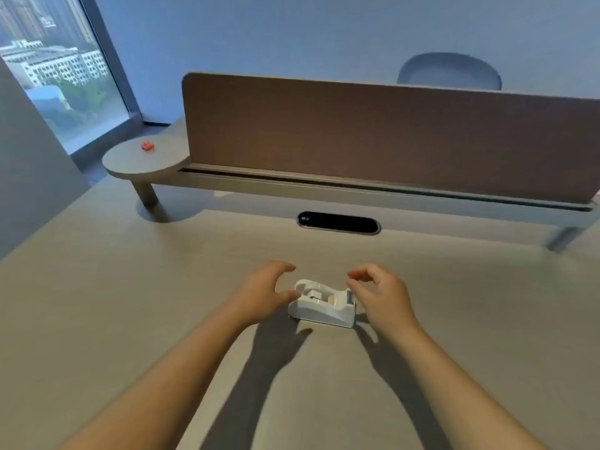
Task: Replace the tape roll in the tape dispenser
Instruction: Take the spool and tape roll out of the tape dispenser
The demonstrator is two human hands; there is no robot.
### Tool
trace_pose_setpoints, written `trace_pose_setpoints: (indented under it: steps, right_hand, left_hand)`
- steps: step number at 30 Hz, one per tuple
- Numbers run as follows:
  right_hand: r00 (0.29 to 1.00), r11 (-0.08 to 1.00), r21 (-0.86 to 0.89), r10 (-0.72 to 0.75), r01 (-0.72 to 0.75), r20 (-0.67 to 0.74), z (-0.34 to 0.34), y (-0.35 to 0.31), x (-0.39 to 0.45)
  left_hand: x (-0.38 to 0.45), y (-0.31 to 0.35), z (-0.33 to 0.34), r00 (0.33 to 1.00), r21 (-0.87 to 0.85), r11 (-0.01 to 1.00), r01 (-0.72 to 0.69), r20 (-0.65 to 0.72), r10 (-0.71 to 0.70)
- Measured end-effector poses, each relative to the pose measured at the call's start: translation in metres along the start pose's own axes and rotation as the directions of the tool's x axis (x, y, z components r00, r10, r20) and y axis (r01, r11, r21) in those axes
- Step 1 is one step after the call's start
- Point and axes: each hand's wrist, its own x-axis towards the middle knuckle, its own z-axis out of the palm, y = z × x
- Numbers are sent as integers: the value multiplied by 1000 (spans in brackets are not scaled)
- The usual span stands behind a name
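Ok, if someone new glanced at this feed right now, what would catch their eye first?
Two bare hands, the left hand and right hand, open on either side of a white dispenser at the middle of the desk; its cradle looks empty, with no roll in sight. Behind runs a brown divider, and a small red object sits on the round shelf at far left.

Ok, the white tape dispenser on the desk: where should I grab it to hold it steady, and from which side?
Grip the tape dispenser by its tall rounded end, coming from the left with the left hand, already open beside it. That end looks broad and smooth. Avoid the opposite end near the right hand: the cutter blade sits there. The long side walls probably suit a pinch.
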Motion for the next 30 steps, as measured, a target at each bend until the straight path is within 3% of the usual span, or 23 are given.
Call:
trace_pose_setpoints:
  steps: [6,10,16,25,30]
  right_hand:
    - [998,987,-156,31,-23,46,46,36,28]
    - [999,961,-275,22,-10,40,61,51,37]
    - [997,961,-274,-19,37,69,64,49,46]
    - [994,942,-318,-110,108,13,77,50,44]
    - [994,966,-236,-106,102,-5,74,49,44]
  left_hand:
    - [28,-34,31,992,-12,999,43,123,-41]
    - [42,-47,40,996,-53,999,-6,91,11]
    - [51,-52,43,995,-134,989,-59,66,68]
    - [59,-58,46,993,-62,993,-104,57,107]
    - [56,-57,48,992,9,994,-111,70,110]
